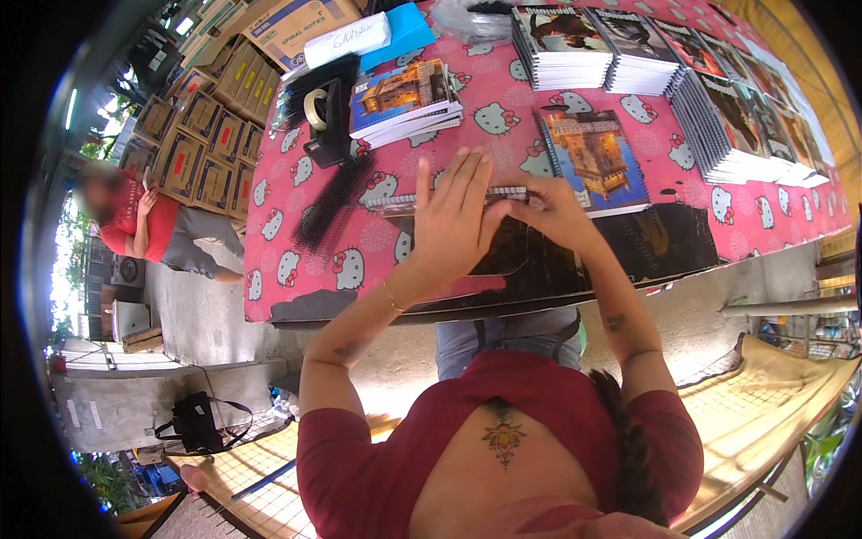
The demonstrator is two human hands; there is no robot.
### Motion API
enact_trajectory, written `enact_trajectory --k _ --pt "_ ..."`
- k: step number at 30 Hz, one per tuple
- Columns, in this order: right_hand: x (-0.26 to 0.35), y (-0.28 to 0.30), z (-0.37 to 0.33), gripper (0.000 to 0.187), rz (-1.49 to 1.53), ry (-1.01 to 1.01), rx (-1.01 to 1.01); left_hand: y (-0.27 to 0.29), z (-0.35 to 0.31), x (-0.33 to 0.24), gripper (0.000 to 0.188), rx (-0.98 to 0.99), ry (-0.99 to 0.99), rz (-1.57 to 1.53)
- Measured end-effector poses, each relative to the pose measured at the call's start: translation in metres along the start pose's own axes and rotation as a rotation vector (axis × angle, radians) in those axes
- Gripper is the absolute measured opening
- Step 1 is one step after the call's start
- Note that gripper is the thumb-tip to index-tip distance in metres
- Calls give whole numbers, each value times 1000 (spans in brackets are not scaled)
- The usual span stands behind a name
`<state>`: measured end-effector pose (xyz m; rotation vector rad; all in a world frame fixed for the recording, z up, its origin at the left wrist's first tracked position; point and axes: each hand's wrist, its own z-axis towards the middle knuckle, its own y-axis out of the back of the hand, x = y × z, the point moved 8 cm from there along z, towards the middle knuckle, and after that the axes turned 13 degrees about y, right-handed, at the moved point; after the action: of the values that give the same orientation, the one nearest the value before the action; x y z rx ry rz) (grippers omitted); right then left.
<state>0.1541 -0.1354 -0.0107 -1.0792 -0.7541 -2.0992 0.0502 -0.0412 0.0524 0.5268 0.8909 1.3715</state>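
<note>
A spiral notebook (pixel 389 201) lies at the near side of the table, its coil edge running left to right; most of it is hidden under my hands. Across the coil, my left hand (pixel 452 218) rests flat with its fingers stretched out and pointing away from me. My right hand (pixel 558 212) has its fingers bent around the right end of the coil, thumb close to my left thumb. Just beyond the right hand is a notebook with a lit building on its cover (pixel 594 162). Left of my left hand lie loose black spiral coils (pixel 334 205).
A pile of notebooks (pixel 404 101) sits beside a tape dispenser (pixel 329 115). Taller notebook stacks (pixel 567 70) fill the far right of the pink patterned table (pixel 494 121). Cardboard boxes (pixel 184 163) are piled at the left, near a person in a red shirt (pixel 162 220).
</note>
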Motion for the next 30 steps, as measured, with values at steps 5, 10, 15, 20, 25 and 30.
enact_trajectory --k 5,10,15,20,25,30 --pt "-5 27 1 23 244 -158 15 1 9 4 18 17 -28 -154" --pt "6 33 20 15 39 6 133 2 8 3 17 -10 -35 -184" --pt "22 25 25 10 -272 7 76 7 3 3 19 1 2 -149" --pt "29 12 14 14 116 7 -166 25 8 6 22 -14 -47 -286" --pt "35 37 -3 21 -202 33 -7 69 61 31 14 -47 -46 -610" --pt "85 107 -31 31 -401 237 -409 17 108 184 28 -111 203 -190"
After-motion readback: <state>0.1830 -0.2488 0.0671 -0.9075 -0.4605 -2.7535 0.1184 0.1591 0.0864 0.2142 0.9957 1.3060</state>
